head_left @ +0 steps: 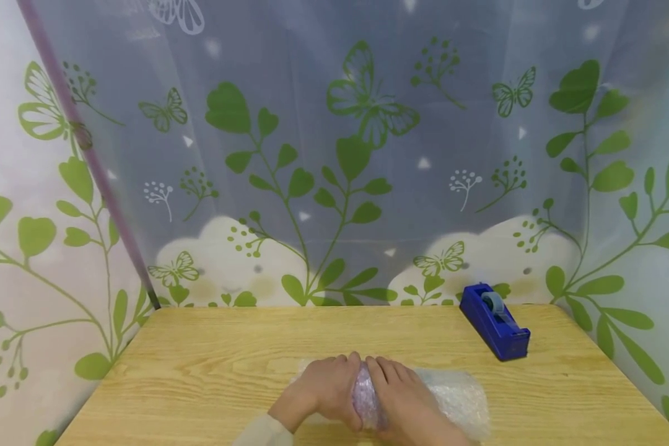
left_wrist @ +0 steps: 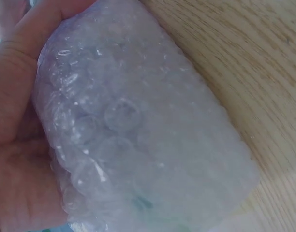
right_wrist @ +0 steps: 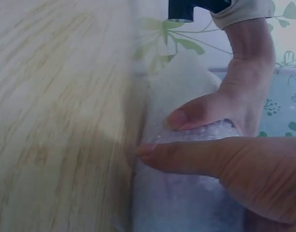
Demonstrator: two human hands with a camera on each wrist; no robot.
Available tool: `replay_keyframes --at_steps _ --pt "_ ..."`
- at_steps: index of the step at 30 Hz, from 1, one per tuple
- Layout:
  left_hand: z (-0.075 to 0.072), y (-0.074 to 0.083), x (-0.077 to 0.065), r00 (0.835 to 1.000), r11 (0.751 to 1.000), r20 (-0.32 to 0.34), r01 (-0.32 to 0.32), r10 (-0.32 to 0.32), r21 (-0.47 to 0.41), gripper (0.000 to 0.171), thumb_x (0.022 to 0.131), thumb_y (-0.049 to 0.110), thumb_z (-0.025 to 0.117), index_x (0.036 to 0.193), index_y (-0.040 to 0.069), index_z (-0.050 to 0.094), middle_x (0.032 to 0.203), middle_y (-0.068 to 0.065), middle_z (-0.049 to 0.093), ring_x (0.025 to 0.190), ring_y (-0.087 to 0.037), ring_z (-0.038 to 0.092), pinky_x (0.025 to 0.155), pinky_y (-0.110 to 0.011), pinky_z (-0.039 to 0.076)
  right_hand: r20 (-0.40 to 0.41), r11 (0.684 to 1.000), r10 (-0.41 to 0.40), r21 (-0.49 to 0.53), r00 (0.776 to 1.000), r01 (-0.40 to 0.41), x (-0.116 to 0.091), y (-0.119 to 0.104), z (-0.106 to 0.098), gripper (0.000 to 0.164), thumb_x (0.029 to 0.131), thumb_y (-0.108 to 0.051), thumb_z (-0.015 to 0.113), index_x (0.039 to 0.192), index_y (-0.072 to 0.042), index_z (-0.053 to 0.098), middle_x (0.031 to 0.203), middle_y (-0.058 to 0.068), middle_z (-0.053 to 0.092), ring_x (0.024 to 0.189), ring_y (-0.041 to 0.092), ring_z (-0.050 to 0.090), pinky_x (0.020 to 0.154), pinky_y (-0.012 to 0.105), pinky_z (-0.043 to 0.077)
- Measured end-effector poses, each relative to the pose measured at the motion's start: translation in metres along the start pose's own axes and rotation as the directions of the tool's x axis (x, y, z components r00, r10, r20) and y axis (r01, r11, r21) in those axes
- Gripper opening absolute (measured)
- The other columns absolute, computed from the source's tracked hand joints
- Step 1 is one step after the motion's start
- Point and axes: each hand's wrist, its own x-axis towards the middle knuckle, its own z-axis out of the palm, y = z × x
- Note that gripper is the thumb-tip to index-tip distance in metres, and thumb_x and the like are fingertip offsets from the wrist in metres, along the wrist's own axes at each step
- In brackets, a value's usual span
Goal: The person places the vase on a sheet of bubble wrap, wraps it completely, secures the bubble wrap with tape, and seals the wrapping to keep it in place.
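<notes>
A roll of clear bubble wrap (head_left: 459, 399) lies crosswise on the wooden table near its front edge, with a purplish tint showing through its middle (head_left: 366, 396). My left hand (head_left: 331, 387) grips the left part of the bundle, and my right hand (head_left: 404, 396) grips it just to the right, a narrow gap between them. In the left wrist view, the bubble wrap (left_wrist: 138, 111) fills most of the picture beside the left hand (left_wrist: 17, 106). In the right wrist view, both thumbs lie across the wrapped bundle (right_wrist: 186, 203). What is inside cannot be made out.
A blue tape dispenser (head_left: 493, 322) with a roll of clear tape stands at the table's back right. The wooden table (head_left: 228, 341) is bordered by hanging cloth (head_left: 312, 186) printed with green leaves and butterflies at the back and sides.
</notes>
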Motion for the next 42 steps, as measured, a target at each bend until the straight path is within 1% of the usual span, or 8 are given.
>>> replay_keyframes --at_steps 5,11,16,27,29,34,39,42 --pt "-0.003 -0.002 0.003 1.0 0.998 0.013 -0.005 0.005 -0.056 0.076 0.051 0.046 0.088 0.106 0.013 0.048 0.081 0.005 0.053 0.068 -0.008 0.053 0.06 -0.026 0.047 -0.058 1.0 -0.001 -0.025 0.998 -0.001 0.004 -0.001 0.003 0.095 0.07 -0.046 0.081 0.137 0.004 0.037 0.128 0.018 0.047 0.118 0.035 0.046 0.098 0.05 0.039" --pt "-0.007 -0.004 0.005 0.999 0.995 0.04 -0.005 0.009 -0.096 0.072 0.053 0.043 0.087 0.105 0.013 0.049 0.081 0.007 0.053 0.068 -0.007 0.052 0.06 -0.025 0.047 -0.084 0.998 0.014 -0.054 0.996 -0.019 0.008 0.0 0.006 0.096 0.064 -0.042 0.084 0.135 0.002 0.039 0.123 0.018 0.05 0.113 0.034 0.049 0.096 0.049 0.04" --pt "-0.007 -0.008 0.006 0.997 0.985 0.074 -0.001 0.014 -0.171 0.069 0.055 0.04 0.087 0.106 0.014 0.048 0.082 0.008 0.052 0.069 -0.007 0.051 0.062 -0.024 0.046 -0.138 0.994 -0.032 -0.109 0.99 0.017 0.01 0.003 0.009 0.094 0.059 -0.041 0.086 0.13 0.002 0.041 0.114 0.017 0.054 0.104 0.031 0.054 0.089 0.045 0.046" --pt "-0.007 -0.01 0.003 0.992 0.95 0.111 -0.029 0.066 -0.309 0.063 0.057 0.031 0.087 0.104 0.015 0.048 0.082 0.01 0.052 0.069 -0.004 0.051 0.063 -0.022 0.046 -0.096 0.991 -0.096 -0.102 0.991 0.086 0.01 0.008 0.004 0.089 0.064 -0.046 0.082 0.127 0.005 0.044 0.109 0.014 0.057 0.092 0.026 0.058 0.079 0.039 0.051" --pt "-0.007 -0.011 0.003 0.99 0.938 0.114 -0.037 0.081 -0.344 0.063 0.057 0.029 0.088 0.104 0.015 0.048 0.082 0.011 0.052 0.07 -0.003 0.051 0.064 -0.021 0.046 -0.086 0.991 -0.105 -0.091 0.991 0.097 0.009 0.008 0.002 0.086 0.066 -0.049 0.079 0.126 0.004 0.045 0.106 0.012 0.056 0.09 0.024 0.058 0.076 0.037 0.051" --pt "-0.006 -0.013 0.0 0.984 0.888 0.141 -0.036 0.113 -0.459 0.062 0.058 0.027 0.088 0.105 0.016 0.047 0.085 0.011 0.053 0.073 -0.003 0.053 0.066 -0.021 0.047 -0.016 0.994 -0.1 -0.042 0.995 0.099 0.008 0.008 -0.004 0.081 0.073 -0.057 0.071 0.125 0.001 0.047 0.105 0.007 0.056 0.088 0.021 0.057 0.075 0.037 0.051" --pt "-0.005 -0.016 -0.002 0.977 0.846 0.169 -0.018 0.127 -0.532 0.061 0.061 0.024 0.086 0.107 0.016 0.047 0.088 0.009 0.052 0.075 -0.005 0.054 0.066 -0.022 0.047 0.047 0.997 -0.077 0.0 0.996 0.077 0.009 0.006 -0.009 0.081 0.072 -0.06 0.07 0.124 -0.003 0.047 0.103 0.005 0.057 0.087 0.021 0.057 0.074 0.038 0.05" --pt "-0.003 -0.018 -0.002 0.973 0.812 0.167 -0.032 0.158 -0.583 0.061 0.061 0.02 0.087 0.107 0.016 0.047 0.09 0.008 0.052 0.076 -0.005 0.054 0.068 -0.022 0.048 0.058 0.996 -0.085 0.003 0.995 0.085 0.01 0.005 -0.01 0.08 0.07 -0.058 0.073 0.123 -0.003 0.047 0.102 0.004 0.056 0.087 0.02 0.056 0.074 0.038 0.05"
